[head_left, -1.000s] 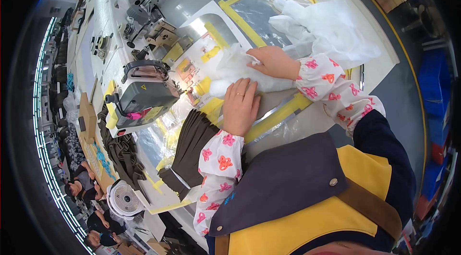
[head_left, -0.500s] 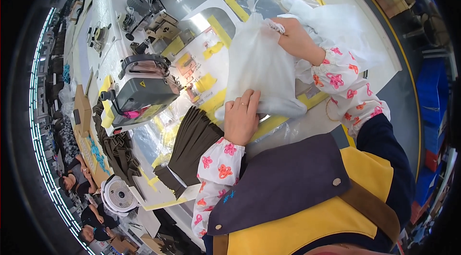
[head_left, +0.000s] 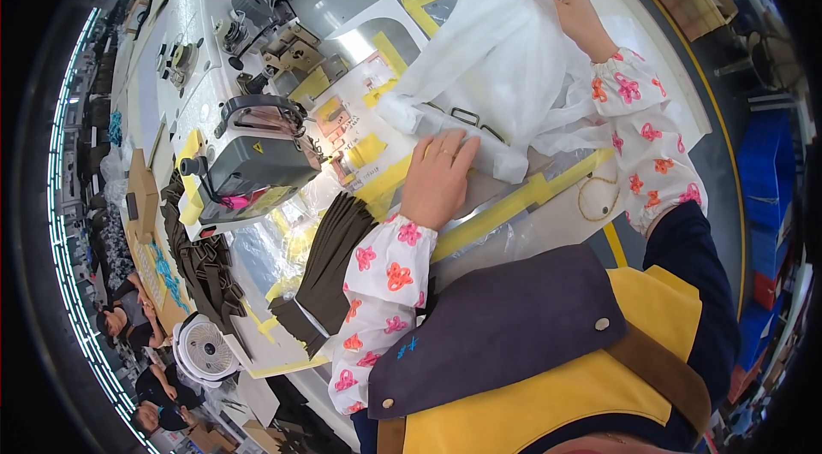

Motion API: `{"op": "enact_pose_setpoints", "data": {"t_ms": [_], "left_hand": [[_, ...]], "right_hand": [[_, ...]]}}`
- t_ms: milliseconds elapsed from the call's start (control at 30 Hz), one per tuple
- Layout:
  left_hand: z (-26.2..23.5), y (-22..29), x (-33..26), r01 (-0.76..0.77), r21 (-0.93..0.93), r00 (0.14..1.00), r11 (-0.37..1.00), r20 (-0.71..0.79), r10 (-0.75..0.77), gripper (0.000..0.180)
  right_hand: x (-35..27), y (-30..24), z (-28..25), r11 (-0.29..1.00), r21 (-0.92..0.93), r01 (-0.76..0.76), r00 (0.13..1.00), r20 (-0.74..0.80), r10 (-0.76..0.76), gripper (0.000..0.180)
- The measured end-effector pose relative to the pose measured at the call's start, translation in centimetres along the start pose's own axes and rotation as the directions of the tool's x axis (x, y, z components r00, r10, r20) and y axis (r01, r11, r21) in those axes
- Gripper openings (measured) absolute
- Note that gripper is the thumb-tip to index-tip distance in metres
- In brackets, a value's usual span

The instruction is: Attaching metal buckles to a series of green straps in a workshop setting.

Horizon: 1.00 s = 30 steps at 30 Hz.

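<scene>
1. Right hand (head_left: 584,19): raised over the right edge of the tabletop (head_left: 556,223), fingertips pinched closed on the white sheet (head_left: 514,60).
2. Sheet: drawn up in folds from the pinch, spreading down and left to the bundle.
3. Bundle (head_left: 501,156): long, pale and partly wrapped, lying above the near edge and roughly in line with it, partly on the yellow tape (head_left: 535,187).
4. Left hand (head_left: 438,176): fingers extended and laid over the bundle's near side; the thumb is hidden, so I cannot tell whether it grips or only presses.
5. Loops (head_left: 465,112): dark metal, showing between sheet and bundle, beyond the left fingertips.
6. Strips (head_left: 336,236): a dark fanned stack near the tabletop's near-left corner, beside the left sleeve.
7. Machine (head_left: 265,167): along the left edge, its head facing the bundle.
8. Cord (head_left: 580,206): a looped piece at the near edge, below the right sleeve.
</scene>
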<state>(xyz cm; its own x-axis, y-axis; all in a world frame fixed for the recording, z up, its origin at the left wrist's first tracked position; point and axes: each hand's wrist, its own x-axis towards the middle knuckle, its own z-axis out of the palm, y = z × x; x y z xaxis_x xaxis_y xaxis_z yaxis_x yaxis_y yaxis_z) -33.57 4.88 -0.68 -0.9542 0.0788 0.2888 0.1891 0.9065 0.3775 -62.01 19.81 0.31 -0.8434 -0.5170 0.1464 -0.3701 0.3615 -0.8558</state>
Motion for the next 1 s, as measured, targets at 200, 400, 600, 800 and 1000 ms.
{"op": "enact_pose_setpoints", "data": {"t_ms": [200, 400, 600, 800, 1000], "left_hand": [[0.1, -0.3, 0.1, 0.016, 0.194, 0.984, 0.981, 0.169, -0.050, 0.040], [-0.6, 0.7, -6.1, 0.152, 0.194, 0.969, 0.969, 0.166, -0.185, 0.040], [-0.7, 1.1, -4.3, 0.097, 0.023, 0.993, 0.995, 0.063, -0.099, 0.036], [1.2, -5.1, -0.6, 0.017, 0.187, 0.996, 0.982, 0.081, -0.033, 0.043], [-0.7, -9.8, 2.1, 0.231, 0.313, 0.972, 0.921, -0.028, -0.235, 0.040]], "right_hand": [[0.5, 0.8, -0.3, 0.998, 0.068, 0.006, 0.996, -0.092, 0.001, 0.029], [0.9, 5.0, -1.7, 0.974, 0.140, -0.177, 0.983, -0.016, 0.181, 0.027], [1.7, 4.3, -2.5, 0.990, 0.025, -0.137, 0.989, -0.045, 0.139, 0.026], [-1.6, -5.3, 0.6, 0.763, -0.397, 0.509, 0.708, -0.311, -0.634, 0.035], [-3.5, -2.9, 9.6, 0.489, -0.570, 0.660, 0.751, 0.520, -0.407, 0.042]]}}
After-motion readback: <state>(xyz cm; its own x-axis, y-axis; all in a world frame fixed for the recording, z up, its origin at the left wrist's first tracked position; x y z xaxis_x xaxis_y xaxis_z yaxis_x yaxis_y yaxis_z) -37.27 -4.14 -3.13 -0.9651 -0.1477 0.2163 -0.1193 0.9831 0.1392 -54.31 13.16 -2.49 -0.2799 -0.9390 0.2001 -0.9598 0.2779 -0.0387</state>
